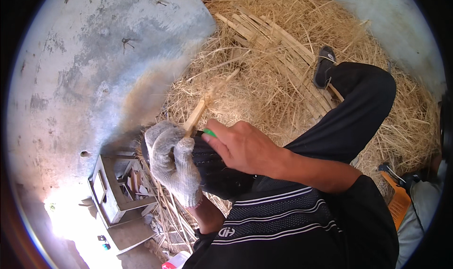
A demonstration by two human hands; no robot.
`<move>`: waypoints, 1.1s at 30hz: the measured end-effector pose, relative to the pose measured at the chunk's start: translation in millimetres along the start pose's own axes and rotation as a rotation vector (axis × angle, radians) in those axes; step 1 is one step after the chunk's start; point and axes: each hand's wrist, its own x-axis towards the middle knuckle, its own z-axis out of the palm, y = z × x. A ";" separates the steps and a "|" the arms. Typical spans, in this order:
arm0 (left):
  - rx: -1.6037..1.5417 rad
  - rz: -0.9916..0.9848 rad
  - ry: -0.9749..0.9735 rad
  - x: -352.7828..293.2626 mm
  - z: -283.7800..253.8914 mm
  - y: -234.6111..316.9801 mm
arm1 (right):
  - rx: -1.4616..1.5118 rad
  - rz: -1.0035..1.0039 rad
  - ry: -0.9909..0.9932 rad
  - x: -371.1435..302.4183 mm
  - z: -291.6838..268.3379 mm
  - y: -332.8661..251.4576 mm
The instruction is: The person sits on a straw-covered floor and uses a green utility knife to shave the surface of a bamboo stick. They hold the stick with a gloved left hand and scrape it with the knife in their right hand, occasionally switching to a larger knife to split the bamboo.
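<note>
My left hand [172, 156], in a whitish knitted work glove, is closed around the near end of a pale split wooden strip [196, 113], perhaps bamboo. The strip slants away up and to the right, with a frayed patch partway along it. Bare and closed, my right hand [247, 148] grips a green-handled tool [210, 133] right beside the strip. Only a bit of green shows past my fingers; the tool's working end cannot be made out. Both hands are over my black-trousered leg [219, 167].
Thin shavings [368, 47] cover the floor, with a stack of long pale strips [283, 42] lying ahead. A stained wall [108, 47] rises at left above a wooden frame [111, 198] holding scraps. At lower right are an orange plastic chair [399, 205] and another person's leg [422, 203].
</note>
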 end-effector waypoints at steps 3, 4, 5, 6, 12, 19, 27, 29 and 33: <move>0.080 0.081 -0.057 3.7 -7.3 -0.2 | -0.162 0.060 -0.006 3.3 3.5 14.5; 0.014 0.013 -0.036 2.9 -6.2 -1.9 | -0.157 0.066 -0.012 3.1 3.8 12.6; 0.052 0.032 -0.031 2.5 -6.1 -0.7 | -0.151 0.073 -0.017 3.2 3.1 7.3; 0.083 0.054 -0.029 3.6 -4.6 -0.2 | -0.151 0.082 -0.015 3.6 1.7 2.5; 0.091 0.072 0.016 0.3 3.7 -3.2 | -0.133 0.044 0.067 0.0 15.2 8.3; 0.016 0.057 0.043 0.5 10.0 -2.8 | -0.402 0.058 0.138 12.2 28.9 73.1; -0.111 -0.044 0.177 -1.9 9.9 -6.8 | 0.185 0.178 -0.124 16.8 -2.4 2.7; -0.109 -0.115 0.219 -1.8 9.8 -1.7 | 0.190 0.011 -0.053 6.8 5.8 -10.8; -0.067 -0.041 0.233 -1.6 6.8 -11.2 | 0.022 0.010 0.062 7.3 18.9 1.5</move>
